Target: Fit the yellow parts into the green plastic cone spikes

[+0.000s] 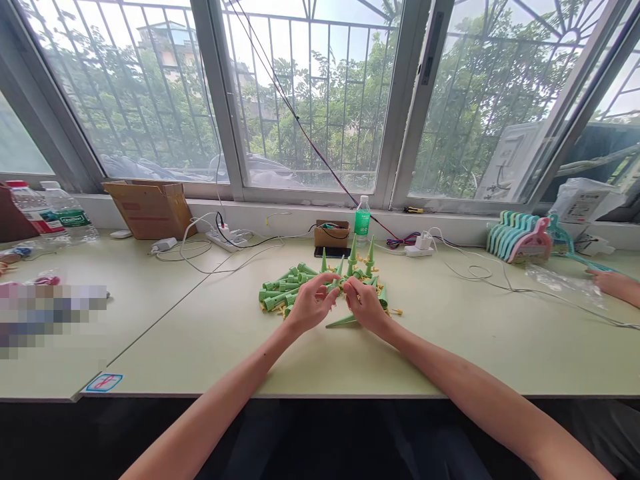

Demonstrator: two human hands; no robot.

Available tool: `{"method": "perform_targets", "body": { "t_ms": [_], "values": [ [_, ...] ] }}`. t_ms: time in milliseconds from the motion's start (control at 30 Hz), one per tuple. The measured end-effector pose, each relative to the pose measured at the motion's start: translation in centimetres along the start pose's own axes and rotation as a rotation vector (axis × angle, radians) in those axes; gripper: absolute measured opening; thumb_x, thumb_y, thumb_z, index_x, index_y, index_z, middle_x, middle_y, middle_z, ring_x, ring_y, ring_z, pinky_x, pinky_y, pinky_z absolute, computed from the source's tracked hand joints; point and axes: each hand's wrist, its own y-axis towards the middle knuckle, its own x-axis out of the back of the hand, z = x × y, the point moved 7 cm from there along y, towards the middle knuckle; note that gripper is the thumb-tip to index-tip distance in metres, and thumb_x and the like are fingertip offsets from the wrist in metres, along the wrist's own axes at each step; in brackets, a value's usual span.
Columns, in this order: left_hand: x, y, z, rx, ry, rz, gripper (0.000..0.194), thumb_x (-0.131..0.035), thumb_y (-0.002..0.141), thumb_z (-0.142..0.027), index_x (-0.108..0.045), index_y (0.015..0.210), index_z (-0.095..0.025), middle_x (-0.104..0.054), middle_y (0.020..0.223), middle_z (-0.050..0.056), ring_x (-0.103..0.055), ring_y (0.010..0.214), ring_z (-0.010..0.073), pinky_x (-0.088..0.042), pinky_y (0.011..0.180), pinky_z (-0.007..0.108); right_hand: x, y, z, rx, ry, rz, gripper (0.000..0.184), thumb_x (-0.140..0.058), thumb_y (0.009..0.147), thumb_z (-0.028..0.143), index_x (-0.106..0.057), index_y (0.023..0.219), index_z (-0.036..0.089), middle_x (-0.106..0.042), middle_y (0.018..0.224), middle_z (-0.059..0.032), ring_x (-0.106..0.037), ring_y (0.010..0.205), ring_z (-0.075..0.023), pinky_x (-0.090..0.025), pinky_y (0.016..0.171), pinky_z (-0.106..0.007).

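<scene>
Both hands are in my view over the table [200, 347], fingertips close to each other at the near side of a pile of green parts [306, 269]. I see the left hand [310, 307] loosely curved, a gap between thumb and forefinger. The right hand [369, 307] has its fingers bent in toward the thumb; I cannot tell whether something small is pinched there. Green tubes [274, 303] lie heaped beyond and to the left of the left hand, and I count three green cones standing point up [353, 252] behind the hands. Another cone lies on its side [341, 322], just beside the right hand. Yellow pieces [397, 312] dot the pile's margins. Past it I make out a dark flat device [327, 253], a small cardboard box [334, 235] and a green-labelled bottle [363, 221]. Far right, another person's hand [614, 284] rests near a row of hangers [517, 239]
</scene>
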Motion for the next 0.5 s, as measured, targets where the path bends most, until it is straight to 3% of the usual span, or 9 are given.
{"method": "perform_targets", "body": {
  "t_ms": [133,500],
  "values": [
    [0.22,0.02,-0.57,-0.024,0.081,-0.021,0.033,-0.056,0.086,-0.039,-0.056,0.112,-0.018,-0.062,0.108,0.008,-0.057,0.056,0.0071,-0.055,0.057,0.024,-0.01,-0.02,-0.1,-0.009,-0.01,-0.006,0.037,-0.032,0.099,0.044,-0.039,0.07,0.021,-0.044,0.051,0.0047,-0.039,0.046,-0.0109,-0.03,0.05,-0.024],
    [0.42,-0.04,-0.53,-0.009,0.177,-0.023,0.035,-0.059,0.084,-0.034,-0.049,0.115,-0.021,-0.062,0.108,0.007,-0.052,0.052,0.0046,-0.055,0.063,0.026,0.18,0.01,0.1,-0.008,-0.041,-0.022,0.041,-0.032,0.099,0.045,-0.041,0.067,0.021,-0.037,0.05,0.0047,-0.035,0.045,-0.0111,-0.026,0.049,-0.025]
  ]
}}
